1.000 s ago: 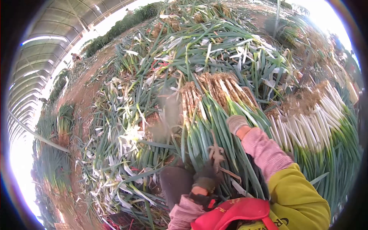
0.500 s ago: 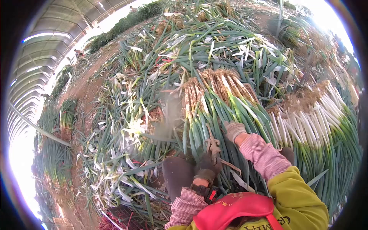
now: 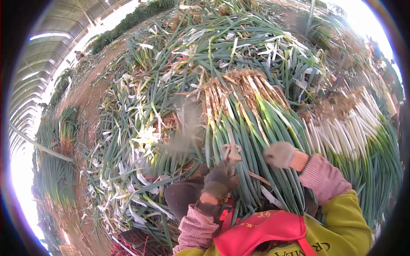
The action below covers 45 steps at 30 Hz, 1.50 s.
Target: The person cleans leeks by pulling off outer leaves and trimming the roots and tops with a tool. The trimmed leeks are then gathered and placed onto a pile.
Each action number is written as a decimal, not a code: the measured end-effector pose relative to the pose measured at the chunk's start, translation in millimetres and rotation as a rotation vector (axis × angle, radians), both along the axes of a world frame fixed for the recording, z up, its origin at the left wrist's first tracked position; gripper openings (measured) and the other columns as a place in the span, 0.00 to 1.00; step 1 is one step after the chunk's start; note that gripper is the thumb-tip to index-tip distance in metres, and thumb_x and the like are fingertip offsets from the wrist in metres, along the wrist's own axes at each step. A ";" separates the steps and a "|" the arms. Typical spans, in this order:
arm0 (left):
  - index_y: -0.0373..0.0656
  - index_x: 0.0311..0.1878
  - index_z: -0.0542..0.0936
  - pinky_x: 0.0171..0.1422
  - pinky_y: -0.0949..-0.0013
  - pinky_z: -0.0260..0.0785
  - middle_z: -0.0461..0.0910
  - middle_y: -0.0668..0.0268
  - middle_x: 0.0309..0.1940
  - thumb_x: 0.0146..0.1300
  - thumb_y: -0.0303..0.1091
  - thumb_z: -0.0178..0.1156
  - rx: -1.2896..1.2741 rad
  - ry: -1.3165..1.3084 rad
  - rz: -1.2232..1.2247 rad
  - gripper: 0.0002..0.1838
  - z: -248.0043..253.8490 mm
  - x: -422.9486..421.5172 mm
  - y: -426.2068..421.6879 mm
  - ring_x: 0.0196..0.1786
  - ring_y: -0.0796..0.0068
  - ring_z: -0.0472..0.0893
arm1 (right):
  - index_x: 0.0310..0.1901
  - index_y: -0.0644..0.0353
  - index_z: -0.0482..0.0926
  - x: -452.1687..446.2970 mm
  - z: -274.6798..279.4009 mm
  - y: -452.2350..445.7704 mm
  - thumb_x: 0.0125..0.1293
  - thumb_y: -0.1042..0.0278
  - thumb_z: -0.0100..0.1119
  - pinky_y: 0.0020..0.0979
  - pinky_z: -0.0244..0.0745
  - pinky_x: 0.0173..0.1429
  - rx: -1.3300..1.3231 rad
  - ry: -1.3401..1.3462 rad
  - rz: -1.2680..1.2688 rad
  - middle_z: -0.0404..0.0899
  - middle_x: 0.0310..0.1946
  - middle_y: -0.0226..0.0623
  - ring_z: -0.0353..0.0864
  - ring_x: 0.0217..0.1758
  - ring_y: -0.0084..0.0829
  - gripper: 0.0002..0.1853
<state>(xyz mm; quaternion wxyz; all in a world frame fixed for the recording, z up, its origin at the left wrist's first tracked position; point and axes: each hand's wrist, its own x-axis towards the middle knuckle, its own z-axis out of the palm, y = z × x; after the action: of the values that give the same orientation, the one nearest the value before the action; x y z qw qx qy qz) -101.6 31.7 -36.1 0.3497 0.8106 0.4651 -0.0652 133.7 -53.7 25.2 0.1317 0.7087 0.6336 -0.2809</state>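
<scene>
Before me lies a bunch of unpeeled green onions (image 3: 252, 123), brown roots away from me and green leaves toward my lap. My left hand (image 3: 220, 177), in a dark glove, is closed at the left edge of the leaves, with a pale, twisted tool-like object (image 3: 231, 153) rising from it. My right hand (image 3: 279, 155), in a light glove, is over the right part of the leaves; its fingers are curled and blurred, and what they hold cannot be made out. Cleaned white-stemmed onions (image 3: 341, 136) lie in a row on the right.
Loose leaves and white peelings (image 3: 145, 132) cover the ground ahead and to the left. Upright onion bundles (image 3: 57, 175) stand at the far left. A red bundle of ties (image 3: 136, 243) lies at the lower left. A post (image 3: 311, 17) stands at the back right.
My right hand has moved right and slightly toward me from the middle of the leaves. My left hand and the pale object have shifted slightly left and away from me.
</scene>
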 end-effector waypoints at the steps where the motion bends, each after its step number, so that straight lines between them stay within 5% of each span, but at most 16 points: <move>1: 0.40 0.62 0.64 0.58 0.55 0.69 0.78 0.48 0.50 0.49 0.53 0.65 0.013 -0.017 -0.044 0.41 -2.0 3.7 -1.3 0.54 0.49 0.78 | 0.45 0.53 0.81 -1.2 -29.4 18.2 0.60 0.60 0.52 0.43 0.74 0.52 0.164 0.051 -0.087 0.81 0.45 0.42 0.80 0.48 0.44 0.14; 6: 0.39 0.60 0.66 0.60 0.55 0.67 0.78 0.47 0.50 0.50 0.53 0.64 -0.107 -0.056 -0.057 0.38 -4.2 13.1 -9.0 0.55 0.49 0.77 | 0.45 0.60 0.77 13.0 -145.9 85.9 0.57 0.62 0.55 0.43 0.76 0.48 0.627 -0.359 -0.204 0.81 0.38 0.49 0.81 0.43 0.48 0.16; 8: 0.40 0.59 0.67 0.59 0.55 0.67 0.78 0.47 0.49 0.50 0.53 0.64 -0.151 -0.056 -0.108 0.37 -2.6 14.1 -12.0 0.55 0.49 0.77 | 0.46 0.62 0.76 16.8 -154.0 91.1 0.57 0.62 0.56 0.43 0.76 0.49 0.506 -0.290 -0.397 0.81 0.40 0.50 0.81 0.45 0.48 0.17; 13: 0.41 0.57 0.69 0.58 0.55 0.68 0.79 0.49 0.47 0.49 0.52 0.65 -0.164 -0.126 -0.300 0.36 -25.1 22.2 -10.1 0.54 0.48 0.77 | 0.52 0.66 0.75 35.5 -124.9 88.7 0.55 0.55 0.61 0.41 0.75 0.53 0.224 -0.112 -0.537 0.80 0.44 0.53 0.80 0.49 0.47 0.26; 17: 0.40 0.57 0.70 0.59 0.55 0.67 0.79 0.48 0.47 0.49 0.51 0.65 -0.199 -0.157 -0.229 0.35 -1.1 38.4 -0.4 0.54 0.47 0.77 | 0.47 0.68 0.78 59.2 -137.9 68.9 0.52 0.47 0.62 0.41 0.71 0.56 0.246 0.058 -0.458 0.79 0.45 0.57 0.78 0.51 0.51 0.30; 29: 0.35 0.53 0.74 0.56 0.59 0.70 0.80 0.48 0.43 0.48 0.49 0.63 -0.055 -0.081 -0.190 0.32 -34.5 116.2 83.4 0.49 0.51 0.79 | 0.54 0.69 0.74 60.3 -129.7 45.6 0.54 0.53 0.63 0.39 0.69 0.61 0.204 0.212 -0.498 0.77 0.50 0.56 0.76 0.56 0.49 0.31; 40: 0.53 0.57 0.76 0.58 0.59 0.70 0.77 0.46 0.49 0.52 0.51 0.58 0.083 0.030 -0.382 0.28 -71.5 154.7 121.3 0.52 0.51 0.79 | 0.57 0.69 0.72 56.5 -112.6 31.4 0.58 0.51 0.61 0.39 0.68 0.62 0.121 0.194 -0.480 0.76 0.52 0.54 0.75 0.58 0.48 0.32; 41: 0.47 0.56 0.75 0.58 0.59 0.70 0.77 0.44 0.47 0.52 0.51 0.58 -0.010 0.064 -0.350 0.29 -22.9 149.9 108.0 0.52 0.49 0.78 | 0.57 0.69 0.71 54.6 -109.5 31.6 0.58 0.51 0.60 0.39 0.68 0.62 0.097 0.203 -0.492 0.76 0.53 0.54 0.75 0.58 0.48 0.32; 45: 0.36 0.52 0.76 0.58 0.59 0.70 0.78 0.45 0.47 0.50 0.51 0.62 -0.034 0.045 -0.331 0.32 -23.8 161.4 121.0 0.52 0.49 0.78 | 0.60 0.69 0.69 51.9 -101.4 26.8 0.58 0.51 0.60 0.38 0.67 0.64 0.068 0.216 -0.512 0.74 0.55 0.54 0.73 0.60 0.47 0.34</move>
<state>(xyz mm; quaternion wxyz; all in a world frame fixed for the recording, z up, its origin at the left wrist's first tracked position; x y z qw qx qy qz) 59.8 152.7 -60.0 0.3375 0.8685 0.3316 -0.1480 185.6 -26.9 -76.2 -0.0358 0.8157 0.4535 -0.3574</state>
